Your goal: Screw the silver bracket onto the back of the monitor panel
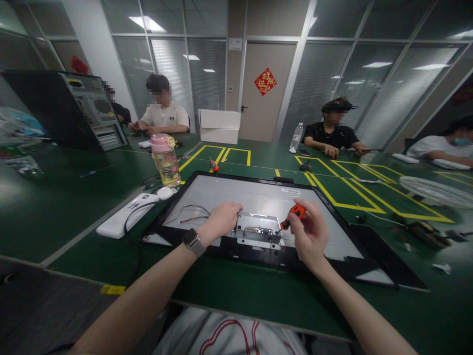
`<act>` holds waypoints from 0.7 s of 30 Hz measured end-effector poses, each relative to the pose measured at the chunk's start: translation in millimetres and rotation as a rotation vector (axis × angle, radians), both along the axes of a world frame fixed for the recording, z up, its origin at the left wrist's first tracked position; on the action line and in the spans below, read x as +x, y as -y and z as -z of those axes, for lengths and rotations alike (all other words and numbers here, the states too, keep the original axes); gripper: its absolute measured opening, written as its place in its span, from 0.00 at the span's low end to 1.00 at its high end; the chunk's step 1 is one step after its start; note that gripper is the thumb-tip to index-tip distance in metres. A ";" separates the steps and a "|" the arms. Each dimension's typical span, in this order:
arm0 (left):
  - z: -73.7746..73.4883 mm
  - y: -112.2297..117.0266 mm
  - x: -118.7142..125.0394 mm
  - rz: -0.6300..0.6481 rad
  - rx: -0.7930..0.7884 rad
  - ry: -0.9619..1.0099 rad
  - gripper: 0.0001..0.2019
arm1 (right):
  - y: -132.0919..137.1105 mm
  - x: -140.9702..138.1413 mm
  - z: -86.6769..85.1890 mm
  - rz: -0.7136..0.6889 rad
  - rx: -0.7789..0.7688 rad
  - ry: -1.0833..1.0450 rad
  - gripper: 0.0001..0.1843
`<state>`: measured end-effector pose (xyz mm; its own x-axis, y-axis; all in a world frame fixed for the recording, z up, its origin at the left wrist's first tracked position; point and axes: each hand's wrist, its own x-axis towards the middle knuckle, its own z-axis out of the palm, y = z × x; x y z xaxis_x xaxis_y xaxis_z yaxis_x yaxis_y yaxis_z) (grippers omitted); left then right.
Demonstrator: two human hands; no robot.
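A large flat display panel (320, 217) with a black frame lies back up on the green table. At its near middle sits a silver metal bracket (258, 223). My left hand (221, 219), with a watch on the wrist, has its fingers bent against the bracket's upper left corner; their tips are partly hidden. In my right hand (312, 231) is a short orange and black screwdriver (295, 217), pinched by its handle. Its tip slants down to the right part of the bracket, where contact is hard to make out. Thin wires (190, 212) lie on the panel left of my left hand.
A white power bank (127, 217) with a black cable and a pink-lidded bottle (165, 160) stand left. A computer case (66, 111), white box (219, 127) and water bottle (296, 138) are farther back. Right lies a fan grille (436, 191). Several people sit across the table.
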<state>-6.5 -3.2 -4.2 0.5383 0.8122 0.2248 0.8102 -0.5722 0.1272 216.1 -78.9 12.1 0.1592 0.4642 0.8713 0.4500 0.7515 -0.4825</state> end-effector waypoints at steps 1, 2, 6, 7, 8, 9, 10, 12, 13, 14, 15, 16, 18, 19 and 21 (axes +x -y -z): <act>-0.8 0.5 0.1 -0.002 -0.003 0.000 0.17 | 0.5 -0.3 -0.8 0.007 -0.009 -0.009 0.15; -1.7 1.0 0.2 -0.004 -0.007 -0.001 0.18 | 1.0 -0.9 -1.3 0.018 -0.023 -0.019 0.15; -3.6 1.9 0.4 -0.006 -0.010 -0.009 0.18 | 1.8 -4.2 -1.3 0.027 -0.092 -0.060 0.17; -3.5 1.8 0.4 -0.006 -0.009 -0.009 0.18 | 1.8 -4.8 -1.1 0.020 -0.097 -0.066 0.18; -3.1 1.6 0.3 -0.004 -0.008 -0.010 0.18 | 1.7 -5.3 -1.0 0.012 -0.096 -0.071 0.19; -2.7 1.4 0.2 -0.002 -0.005 -0.007 0.18 | 1.7 -5.4 -1.0 0.005 -0.090 -0.072 0.19; -2.4 1.2 0.2 0.001 -0.002 -0.004 0.18 | 1.6 -5.3 -1.1 -0.001 -0.083 -0.072 0.20; -1.9 1.2 0.1 0.005 0.005 0.003 0.18 | 1.5 -4.5 -1.4 -0.019 -0.073 -0.074 0.20; -1.8 1.2 0.1 0.006 0.004 0.002 0.18 | 1.4 -4.0 -1.4 -0.033 -0.072 -0.074 0.19; -1.8 1.3 0.1 0.005 0.004 0.002 0.18 | 1.2 -3.6 -1.2 -0.044 -0.069 -0.074 0.19; -1.7 1.4 0.1 0.003 0.003 0.002 0.18 | 0.9 -3.3 -0.8 -0.049 -0.063 -0.068 0.18; -1.6 1.3 0.2 0.003 0.002 0.002 0.18 | 0.6 -3.1 -0.1 -0.047 -0.053 -0.058 0.17; -0.9 0.8 0.3 0.004 0.003 0.008 0.17 | -0.3 -3.3 2.2 -0.027 -0.027 -0.025 0.19; -0.5 0.5 0.3 0.006 0.004 0.010 0.17 | -0.7 -3.5 3.7 -0.011 -0.013 -0.008 0.20; 0.1 -0.1 0.5 0.004 0.003 0.011 0.17 | -1.4 -4.1 6.5 0.014 0.008 0.022 0.21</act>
<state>-6.0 -3.0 -4.2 0.5392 0.8092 0.2335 0.8064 -0.5760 0.1340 211.9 -77.5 5.6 0.1463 0.4549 0.8785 0.4707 0.7490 -0.4662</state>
